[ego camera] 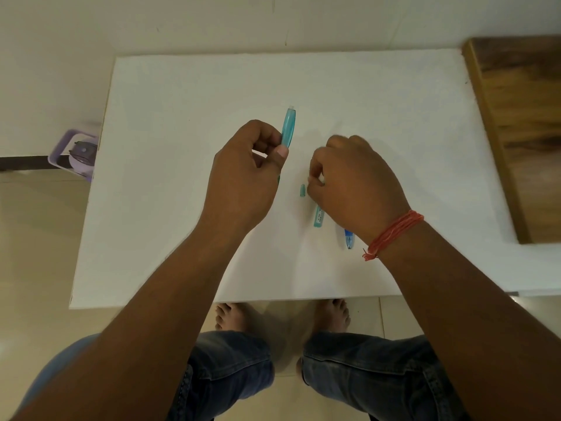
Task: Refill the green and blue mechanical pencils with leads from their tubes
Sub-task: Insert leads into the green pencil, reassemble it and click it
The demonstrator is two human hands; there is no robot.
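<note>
Left hand point(243, 174) fingers pinch the green pencil point(289, 127); right hand point(355, 183) fingers grip the lead tube point(318, 218), label unreadable.

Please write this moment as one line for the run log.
left hand: holds green pencil | right hand: fingers curled above green lead tube | blue pencil: on table

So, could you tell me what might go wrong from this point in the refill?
The small green cap lies loose on the white table beside the right hand, which could knock it away. The left hand holds the green mechanical pencil off the table, where a thin lead may miss its opening. The blue mechanical pencil lies partly under the right wrist and could get swept off.
</note>
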